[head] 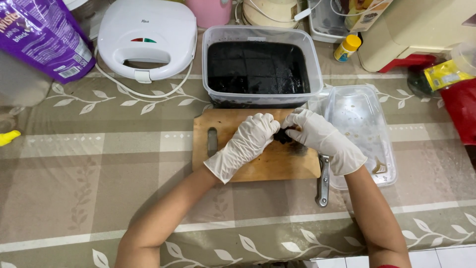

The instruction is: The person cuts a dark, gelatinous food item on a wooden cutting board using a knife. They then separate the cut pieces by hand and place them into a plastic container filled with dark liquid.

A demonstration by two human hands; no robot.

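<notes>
Both hands wear white gloves and meet over a wooden cutting board. My left hand and my right hand together grip a small dark piece between their fingertips. Just behind the board stands a clear plastic container filled with a black, grid-cut slab. A knife lies at the board's right edge, partly under my right wrist.
A clear lid lies to the right of the board. A white sandwich maker with its cord stands at the back left, a purple bag at the far left. Bottles, packets and appliances crowd the back right of the patterned tablecloth.
</notes>
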